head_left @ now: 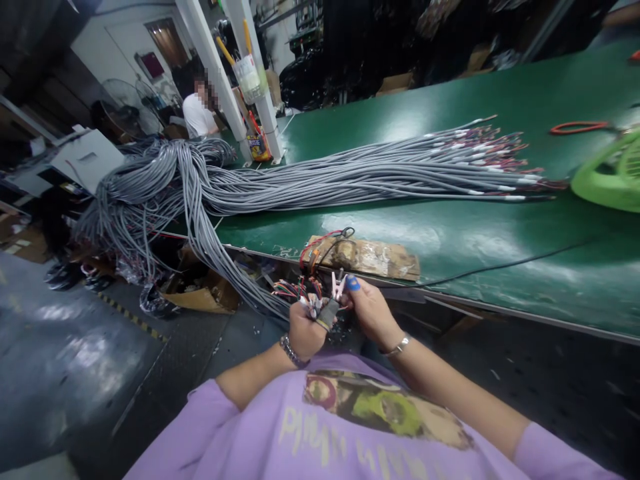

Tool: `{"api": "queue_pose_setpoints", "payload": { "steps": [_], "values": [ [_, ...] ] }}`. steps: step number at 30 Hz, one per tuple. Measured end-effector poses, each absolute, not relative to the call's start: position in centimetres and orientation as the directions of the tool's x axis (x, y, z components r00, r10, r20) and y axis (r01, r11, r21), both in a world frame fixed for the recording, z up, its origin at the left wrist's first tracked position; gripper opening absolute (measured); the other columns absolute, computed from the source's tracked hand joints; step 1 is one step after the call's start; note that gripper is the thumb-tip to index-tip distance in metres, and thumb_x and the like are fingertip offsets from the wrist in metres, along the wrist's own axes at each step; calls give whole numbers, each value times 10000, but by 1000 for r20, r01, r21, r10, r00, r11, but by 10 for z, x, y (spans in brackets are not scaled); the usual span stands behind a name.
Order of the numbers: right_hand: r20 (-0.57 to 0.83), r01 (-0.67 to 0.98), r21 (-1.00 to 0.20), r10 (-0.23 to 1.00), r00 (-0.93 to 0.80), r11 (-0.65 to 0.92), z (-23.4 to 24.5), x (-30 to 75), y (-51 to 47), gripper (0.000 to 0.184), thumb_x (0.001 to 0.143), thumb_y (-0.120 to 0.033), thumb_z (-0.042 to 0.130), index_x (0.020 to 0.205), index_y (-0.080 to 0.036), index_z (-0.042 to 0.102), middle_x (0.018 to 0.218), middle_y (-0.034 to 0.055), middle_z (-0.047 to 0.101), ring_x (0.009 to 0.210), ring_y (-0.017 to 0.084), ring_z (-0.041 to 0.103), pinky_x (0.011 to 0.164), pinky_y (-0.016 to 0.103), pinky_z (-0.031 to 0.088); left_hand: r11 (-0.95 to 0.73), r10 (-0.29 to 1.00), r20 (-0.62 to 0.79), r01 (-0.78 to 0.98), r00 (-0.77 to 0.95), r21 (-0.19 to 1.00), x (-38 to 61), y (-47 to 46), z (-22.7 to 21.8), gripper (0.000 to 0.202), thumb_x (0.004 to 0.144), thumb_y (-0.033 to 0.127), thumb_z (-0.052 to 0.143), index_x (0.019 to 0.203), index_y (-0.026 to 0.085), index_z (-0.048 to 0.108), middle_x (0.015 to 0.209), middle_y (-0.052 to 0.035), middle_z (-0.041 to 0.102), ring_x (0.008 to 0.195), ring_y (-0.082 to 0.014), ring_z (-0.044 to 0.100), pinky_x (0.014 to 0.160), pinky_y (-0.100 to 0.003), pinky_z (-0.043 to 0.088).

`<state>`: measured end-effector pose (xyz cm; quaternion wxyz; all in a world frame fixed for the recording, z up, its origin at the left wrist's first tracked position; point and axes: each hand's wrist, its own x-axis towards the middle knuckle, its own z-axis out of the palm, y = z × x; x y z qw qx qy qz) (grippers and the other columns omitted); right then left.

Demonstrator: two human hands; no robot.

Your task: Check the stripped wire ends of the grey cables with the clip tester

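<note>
My left hand [306, 333] is closed around a bunch of grey cables [329, 315], near their ends. Thin coloured wires [290, 289] fan out beside its fingers at the table edge. My right hand [374, 313] is closed in a pinch just to the right, with a blue covering [353, 283] on its thumb. Whatever lies between its fingertips is too small to make out. A pale pink clip [338, 287] stands between the two hands, close to the right fingertips. Behind them a worn wooden board [385, 259] with red and black leads lies on the table.
A long bundle of grey cables [320, 177] with stripped ends stretches across the green table [500, 247] and hangs over its left edge. A green plastic basket [607, 173] and orange-handled tool [577, 127] are at right. A white post [267, 120] rises behind; a person [197, 113] sits beyond.
</note>
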<state>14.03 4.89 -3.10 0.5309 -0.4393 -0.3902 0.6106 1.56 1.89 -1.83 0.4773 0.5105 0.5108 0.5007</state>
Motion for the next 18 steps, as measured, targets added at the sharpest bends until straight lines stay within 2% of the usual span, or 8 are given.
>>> {"api": "queue_pose_setpoints", "payload": {
  "steps": [2,5,9,13,18],
  "values": [
    [-170,-401,-892,977,-130,-209,-32,137,51,576,632,-779,604,609,-204,584,533,-9,526,489,120,413,470,276,365,-12,1000,13,44,-14,999,16,19,-18,388,653,522,744,562,177,591,474,7,584,430,-99,493,443,-218,401],
    [-223,-529,-780,938,-267,-336,-34,132,53,592,666,-753,607,793,-178,666,649,34,635,484,133,467,449,289,386,2,1000,-1,54,-25,999,16,18,-18,395,654,540,732,566,182,592,468,10,578,419,-99,490,434,-219,395],
    [-241,-588,-712,920,-308,-383,-36,129,54,581,695,-684,649,945,-161,686,711,53,683,444,128,479,420,289,384,10,999,-8,62,-34,998,15,18,-25,378,672,519,724,575,181,586,471,12,580,417,-99,494,436,-219,395],
    [-233,-598,-701,917,-323,-388,-34,129,54,588,693,-677,656,981,-166,684,737,59,695,429,135,482,371,286,352,2,1000,0,56,-28,998,15,19,-31,361,684,496,722,574,180,584,472,12,580,421,-97,493,448,-221,399],
    [-208,-599,-701,914,-347,-387,-42,128,53,579,721,-709,597,934,-176,674,716,44,677,435,130,490,394,283,369,26,999,-26,21,-31,999,16,19,-26,382,652,518,735,576,177,581,460,14,576,400,-91,484,429,-218,393]
  ]
}}
